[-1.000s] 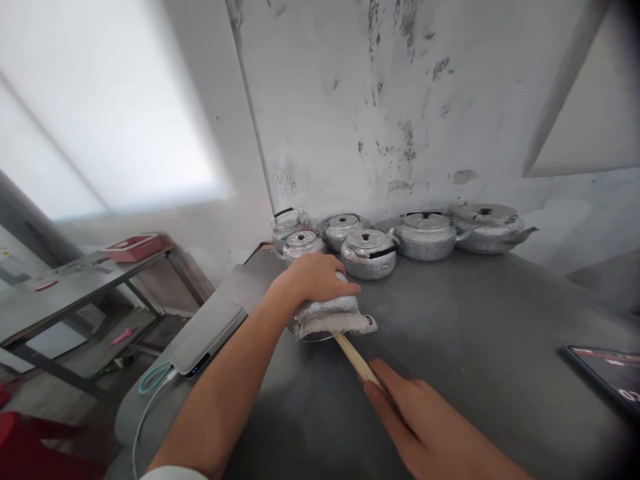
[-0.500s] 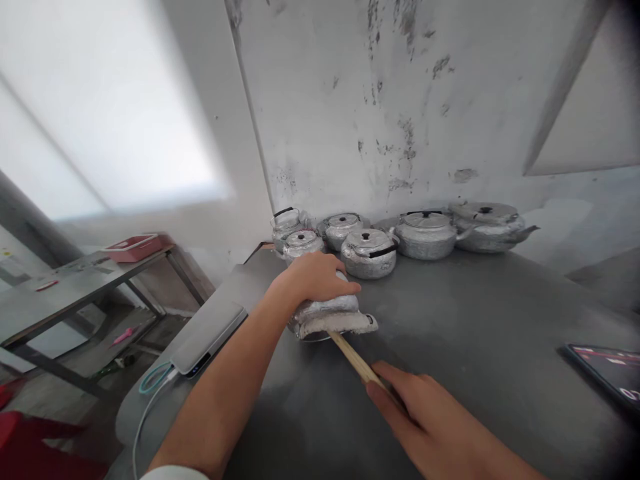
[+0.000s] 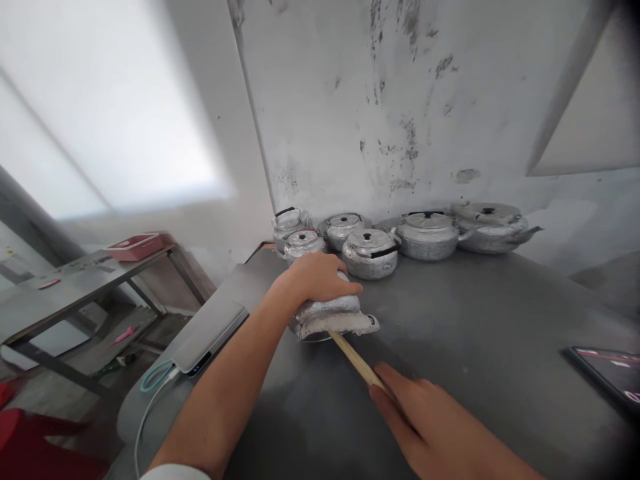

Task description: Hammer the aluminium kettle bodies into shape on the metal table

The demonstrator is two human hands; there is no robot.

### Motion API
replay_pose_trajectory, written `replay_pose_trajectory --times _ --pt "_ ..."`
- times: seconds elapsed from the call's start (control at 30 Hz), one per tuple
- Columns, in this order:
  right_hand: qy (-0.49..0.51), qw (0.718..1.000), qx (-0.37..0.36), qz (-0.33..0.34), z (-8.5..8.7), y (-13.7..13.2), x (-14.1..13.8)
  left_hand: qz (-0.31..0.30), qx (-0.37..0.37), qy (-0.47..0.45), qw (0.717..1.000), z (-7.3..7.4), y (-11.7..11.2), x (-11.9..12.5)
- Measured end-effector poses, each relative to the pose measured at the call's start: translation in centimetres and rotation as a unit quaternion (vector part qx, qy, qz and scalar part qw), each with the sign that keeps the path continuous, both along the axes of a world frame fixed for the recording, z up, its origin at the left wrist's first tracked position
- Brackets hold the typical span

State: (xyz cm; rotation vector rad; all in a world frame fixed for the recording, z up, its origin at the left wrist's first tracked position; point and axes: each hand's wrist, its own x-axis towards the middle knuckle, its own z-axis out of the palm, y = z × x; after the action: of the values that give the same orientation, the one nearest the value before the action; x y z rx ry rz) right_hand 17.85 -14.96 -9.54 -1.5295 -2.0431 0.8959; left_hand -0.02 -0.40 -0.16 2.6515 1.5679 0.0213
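Observation:
My left hand [image 3: 317,277] lies closed over the top of a small dull aluminium vessel [image 3: 333,315] that rests on the grey table [image 3: 475,320]. A pale wooden stick [image 3: 356,360] runs from under the vessel's rim down to my right hand [image 3: 425,420], whose fingers are closed round its near end. Both forearms reach in from the lower edge of the view.
Several lidded aluminium kettles [image 3: 373,253] stand in a row against the stained wall. A grey power bank [image 3: 210,333] with a cable lies at the table's left edge, a dark tablet [image 3: 607,373] at the right. A metal side table with a red tray [image 3: 133,247] stands to the left.
Almost nothing has moved. My right hand has slid slightly along the stick; my left hand stays on the vessel.

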Motion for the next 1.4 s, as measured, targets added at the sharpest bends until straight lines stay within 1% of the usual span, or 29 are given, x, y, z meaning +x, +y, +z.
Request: replay_pose_trajectory --times 0.13,0.3,0.43,0.53,0.7,1.0,1.23,1.4 --pt "0.005 1.0 0.003 -0.014 0.05 -0.13 -0.11 0.007 -0.001 0.001 1.0 0.08 -0.14 0.07" --pt "-0.017 1.0 -0.012 0.006 -0.28 -0.11 -0.18 0.004 -0.01 0.004 1.0 0.11 0.0 0.05" --pt "-0.032 0.999 -0.002 0.003 -0.5 0.07 -0.05 0.003 0.001 0.005 1.0 0.06 0.04 0.12" --pt "-0.042 0.999 -0.009 0.007 -0.37 0.18 0.09 0.004 0.002 0.005 1.0 0.07 -0.04 0.17" --pt "-0.012 1.0 -0.006 -0.002 -0.02 0.18 0.02 0.003 0.001 0.001 1.0 0.12 -0.13 0.16" --pt "-0.016 1.0 0.0 0.016 -0.71 0.43 0.2 0.006 0.001 0.003 1.0 0.24 -0.23 0.19" --pt "-0.014 1.0 -0.001 0.02 -0.81 0.3 0.15 0.0 0.002 -0.001 1.0 -0.01 0.05 0.05" --pt "0.0 1.0 -0.001 0.012 -0.88 0.22 -0.11 0.007 -0.007 0.001 1.0 0.21 -0.12 0.14"
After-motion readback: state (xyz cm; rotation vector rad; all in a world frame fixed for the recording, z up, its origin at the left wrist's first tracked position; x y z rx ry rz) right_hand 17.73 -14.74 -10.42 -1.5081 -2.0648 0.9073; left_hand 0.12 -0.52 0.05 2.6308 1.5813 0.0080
